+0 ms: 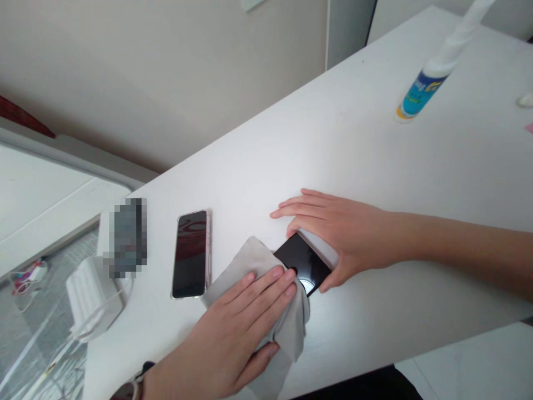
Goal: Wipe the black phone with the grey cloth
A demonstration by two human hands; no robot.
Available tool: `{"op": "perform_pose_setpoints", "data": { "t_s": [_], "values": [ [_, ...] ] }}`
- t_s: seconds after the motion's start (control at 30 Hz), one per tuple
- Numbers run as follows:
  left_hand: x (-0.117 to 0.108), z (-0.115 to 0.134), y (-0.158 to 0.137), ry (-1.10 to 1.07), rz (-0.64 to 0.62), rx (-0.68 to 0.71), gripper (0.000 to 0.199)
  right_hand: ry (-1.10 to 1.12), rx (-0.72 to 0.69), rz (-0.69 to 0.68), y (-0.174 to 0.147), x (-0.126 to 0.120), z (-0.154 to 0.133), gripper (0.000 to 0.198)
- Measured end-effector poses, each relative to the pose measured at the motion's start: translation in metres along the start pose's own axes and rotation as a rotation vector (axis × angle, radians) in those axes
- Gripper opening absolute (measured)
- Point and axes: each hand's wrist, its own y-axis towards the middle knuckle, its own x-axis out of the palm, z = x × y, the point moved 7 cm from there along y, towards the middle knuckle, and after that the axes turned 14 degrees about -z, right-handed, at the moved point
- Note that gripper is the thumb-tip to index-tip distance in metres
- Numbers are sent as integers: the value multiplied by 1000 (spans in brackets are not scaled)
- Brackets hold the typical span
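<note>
A black smartphone [300,256] with a glossy face is on the white table, partly covered by a grey cloth [254,256]. My left hand [245,316], a watch [132,387] on its wrist, presses the cloth onto the phone with its fingers stretched flat and the thumb at the cloth's lower folds. From the right, my right hand [337,230] grips the phone's uncovered end by its edges, index finger at the upper corner and thumb at the lower one; its other fingers reach out over the table. The phone's far end is hidden beneath the cloth.
A second smartphone in a clear case [190,253] lies left of the cloth. A white spray bottle with a blue label [420,94] stands at the back right. At the left edge are a blurred-out object [127,239] and a white box-like thing with a cable [94,297].
</note>
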Motion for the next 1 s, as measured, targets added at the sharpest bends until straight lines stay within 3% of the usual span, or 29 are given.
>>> {"op": "perform_pose_setpoints", "data": {
  "t_s": [0.3, 0.57, 0.63, 0.83, 0.9, 1.0],
  "values": [
    [-32, -14, 65, -117, 100, 136, 67, -40, 1, -37, -1, 4, 2, 81],
    [10, 12, -15, 59, 19, -33, 76, 61, -10, 0, 1, 0, 1, 69],
    [7, 11, -7, 54, 19, -8, 76, 61, -23, 3, 2, 0, 1, 68],
    [-29, -11, 62, -97, 119, 101, 67, 14, -35, -15, 1, 0, 0, 65],
    [-26, -12, 58, -122, 109, 71, 69, 1, -19, -5, 1, 0, 0, 67],
    [-7, -8, 26, -84, 71, -55, 77, -16, -19, 16, 1, 0, 0, 73]
  ]
}}
